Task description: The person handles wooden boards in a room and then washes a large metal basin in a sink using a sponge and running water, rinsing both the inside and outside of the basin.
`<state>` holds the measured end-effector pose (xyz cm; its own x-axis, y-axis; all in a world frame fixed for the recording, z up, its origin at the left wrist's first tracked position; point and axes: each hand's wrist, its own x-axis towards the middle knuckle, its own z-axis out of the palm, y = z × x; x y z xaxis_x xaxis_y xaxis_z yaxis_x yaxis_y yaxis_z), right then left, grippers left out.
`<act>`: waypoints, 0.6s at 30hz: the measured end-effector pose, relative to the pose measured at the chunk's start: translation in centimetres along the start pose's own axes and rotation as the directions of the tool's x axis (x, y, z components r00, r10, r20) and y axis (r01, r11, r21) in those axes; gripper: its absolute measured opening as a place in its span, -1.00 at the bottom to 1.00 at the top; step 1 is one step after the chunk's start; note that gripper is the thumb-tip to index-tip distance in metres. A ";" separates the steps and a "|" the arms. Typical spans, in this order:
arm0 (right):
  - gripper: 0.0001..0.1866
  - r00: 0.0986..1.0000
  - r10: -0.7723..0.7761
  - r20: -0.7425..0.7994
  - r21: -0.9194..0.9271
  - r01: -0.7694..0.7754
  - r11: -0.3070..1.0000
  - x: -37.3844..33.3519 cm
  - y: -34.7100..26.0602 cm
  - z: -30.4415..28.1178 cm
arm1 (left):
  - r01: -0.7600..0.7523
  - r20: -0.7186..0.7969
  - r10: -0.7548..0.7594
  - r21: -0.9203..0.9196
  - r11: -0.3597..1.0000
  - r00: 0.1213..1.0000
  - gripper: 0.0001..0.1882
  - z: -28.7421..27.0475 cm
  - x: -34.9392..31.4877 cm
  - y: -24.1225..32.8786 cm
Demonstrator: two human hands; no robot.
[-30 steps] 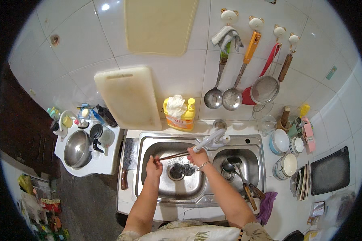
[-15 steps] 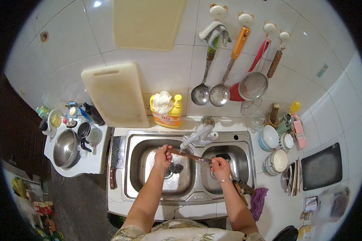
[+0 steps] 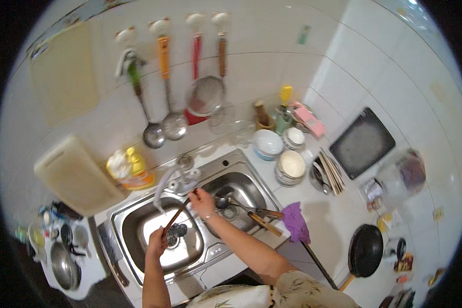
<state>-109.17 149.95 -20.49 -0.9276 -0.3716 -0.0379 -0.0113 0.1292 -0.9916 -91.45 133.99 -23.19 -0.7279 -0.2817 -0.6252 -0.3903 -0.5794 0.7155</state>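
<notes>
Between my two hands, over the left basin [image 3: 132, 226] of the steel sink, runs a thin dark brown stick, seemingly chopsticks [image 3: 175, 216]. My left hand [image 3: 157, 242] is closed round the near end. My right hand [image 3: 202, 202] grips the far end, close to the divider and the white faucet [image 3: 162, 186]. A dark, clumped scrubber [image 3: 177, 230] lies by the drain below. In the right basin [image 3: 241, 182] rest metal utensils, one with a rounded head [image 3: 222, 201], and wooden handles [image 3: 265, 224] stick out over the near rim.
A purple cloth [image 3: 295, 223] lies right of the sink. Stacked bowls [image 3: 291, 165], a bowl of chopsticks [image 3: 329, 172] and a black pan [image 3: 366, 250] stand further right. A knife [image 3: 119, 273] lies left of the sink. Yellow bottles [image 3: 133, 167] and ladles [image 3: 154, 135] are behind.
My view has swung to the right. The chopsticks have gone from nearly level across both basins to a steep slant over the left basin; both hands still hold them.
</notes>
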 end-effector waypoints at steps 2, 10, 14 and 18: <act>-0.80 0.975 0.221 0.005 0.263 -0.215 0.941 -0.3 -0.5 0.2 | 0.058 0.091 -0.059 0.006 0.998 0.994 -0.72 -1.2 -1.0 -0.4; -0.72 0.932 0.257 0.255 -0.029 -0.258 0.966 -7.5 6.4 9.0 | 0.071 0.057 -0.069 -0.033 0.997 0.996 -0.82 0.4 -3.1 -2.7; -0.85 0.790 0.249 0.560 0.229 -0.436 0.870 -7.9 8.8 6.9 | -0.008 0.125 0.005 0.025 1.000 0.992 -0.81 -0.9 -1.3 -6.3; -0.77 0.869 0.322 0.376 -0.419 -0.150 0.895 -6.7 8.6 4.1 | -0.284 0.048 0.297 0.475 0.833 0.954 -0.61 2.0 -1.0 -5.5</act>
<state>-101.50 149.83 -29.22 -0.6691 -0.6271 -0.3989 -0.0270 0.5569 -0.8302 -89.72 139.02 -25.87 -0.8373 -0.4038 -0.3685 -0.3867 -0.0390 0.9214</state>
